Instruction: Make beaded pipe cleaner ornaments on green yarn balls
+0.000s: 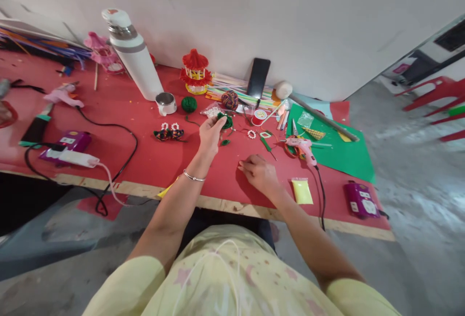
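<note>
A small dark-green crocheted yarn piece (227, 122), bunched and ruffled, is at 12 o'clock over the red tabletop (225, 175), pinched between the left hand's (209, 134) thumb and fingers, its forearm angled toward 1 o'clock. At the piece's 5 o'clock, the right hand (259, 173) curls loosely; whether it grips anything, I cannot tell.

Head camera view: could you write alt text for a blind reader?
A person's left hand holds a small green craft piece at a red table, with the right hand nearby. Around them: a green yarn ball, a pink glue gun, a white flask.
</note>
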`<state>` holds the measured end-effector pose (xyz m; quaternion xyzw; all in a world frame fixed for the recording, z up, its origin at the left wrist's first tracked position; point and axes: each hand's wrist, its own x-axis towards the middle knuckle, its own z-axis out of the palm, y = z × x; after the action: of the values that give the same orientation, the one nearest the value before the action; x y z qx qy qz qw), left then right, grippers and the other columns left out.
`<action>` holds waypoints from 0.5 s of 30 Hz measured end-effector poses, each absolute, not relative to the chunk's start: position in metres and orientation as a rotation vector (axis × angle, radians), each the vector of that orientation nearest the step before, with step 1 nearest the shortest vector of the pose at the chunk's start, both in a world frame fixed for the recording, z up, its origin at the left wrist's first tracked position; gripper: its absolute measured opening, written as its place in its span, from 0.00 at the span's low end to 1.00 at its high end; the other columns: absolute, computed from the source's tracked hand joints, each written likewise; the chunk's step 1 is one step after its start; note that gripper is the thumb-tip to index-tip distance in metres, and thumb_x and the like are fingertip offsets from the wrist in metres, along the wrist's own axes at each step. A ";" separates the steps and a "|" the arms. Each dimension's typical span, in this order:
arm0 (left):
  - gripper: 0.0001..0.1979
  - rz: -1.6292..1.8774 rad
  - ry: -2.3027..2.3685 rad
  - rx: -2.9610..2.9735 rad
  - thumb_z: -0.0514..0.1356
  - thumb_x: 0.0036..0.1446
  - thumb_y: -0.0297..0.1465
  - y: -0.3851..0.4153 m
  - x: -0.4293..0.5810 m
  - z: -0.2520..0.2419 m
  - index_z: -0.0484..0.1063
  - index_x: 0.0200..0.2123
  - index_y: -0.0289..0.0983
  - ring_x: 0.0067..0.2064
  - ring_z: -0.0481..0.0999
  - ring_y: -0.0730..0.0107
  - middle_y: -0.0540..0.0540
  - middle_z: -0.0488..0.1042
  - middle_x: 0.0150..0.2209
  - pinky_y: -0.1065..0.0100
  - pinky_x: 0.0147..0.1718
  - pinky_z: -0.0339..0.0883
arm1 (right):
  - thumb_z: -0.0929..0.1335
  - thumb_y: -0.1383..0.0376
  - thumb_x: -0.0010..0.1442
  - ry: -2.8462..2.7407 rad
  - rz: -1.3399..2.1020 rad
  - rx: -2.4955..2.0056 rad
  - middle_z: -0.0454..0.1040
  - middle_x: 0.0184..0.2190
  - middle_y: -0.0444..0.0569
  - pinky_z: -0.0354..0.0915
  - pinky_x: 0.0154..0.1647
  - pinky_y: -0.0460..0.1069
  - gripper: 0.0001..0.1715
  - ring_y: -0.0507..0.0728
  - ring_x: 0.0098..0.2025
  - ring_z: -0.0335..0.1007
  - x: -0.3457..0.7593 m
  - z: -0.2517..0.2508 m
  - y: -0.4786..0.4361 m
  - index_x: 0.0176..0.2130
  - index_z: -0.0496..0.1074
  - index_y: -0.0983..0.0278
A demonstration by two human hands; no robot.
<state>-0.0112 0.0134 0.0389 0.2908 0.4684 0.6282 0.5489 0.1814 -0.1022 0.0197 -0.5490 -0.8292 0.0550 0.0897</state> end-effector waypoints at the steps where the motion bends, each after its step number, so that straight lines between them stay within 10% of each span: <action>1: 0.15 1.489 1.110 0.682 0.72 0.50 0.40 0.013 -0.011 0.039 0.77 0.35 0.36 0.21 0.70 0.79 0.49 0.77 0.28 0.77 0.14 0.52 | 0.60 0.53 0.75 -2.426 0.165 -1.651 0.78 0.44 0.53 0.64 0.41 0.51 0.24 0.59 0.47 0.69 0.181 0.018 -0.101 0.50 0.82 0.55; 9: 0.14 1.523 1.111 0.640 0.72 0.50 0.39 0.015 -0.016 0.037 0.75 0.34 0.36 0.21 0.68 0.81 0.51 0.75 0.26 0.78 0.15 0.52 | 0.63 0.48 0.72 -2.449 -0.096 -1.779 0.75 0.45 0.63 0.65 0.41 0.55 0.29 0.68 0.52 0.65 0.169 0.028 -0.076 0.60 0.76 0.61; 15: 0.16 1.525 1.078 0.666 0.73 0.50 0.40 0.015 -0.013 0.034 0.76 0.34 0.36 0.20 0.67 0.81 0.52 0.75 0.26 0.77 0.15 0.53 | 0.59 0.51 0.75 -2.412 0.324 -1.420 0.78 0.55 0.56 0.67 0.61 0.56 0.27 0.62 0.59 0.71 0.180 0.023 -0.084 0.55 0.80 0.60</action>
<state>-0.0130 0.0150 0.0344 0.2811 0.4548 0.6435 0.5477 0.1799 -0.0841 0.0229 -0.4973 -0.8448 0.1137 0.1614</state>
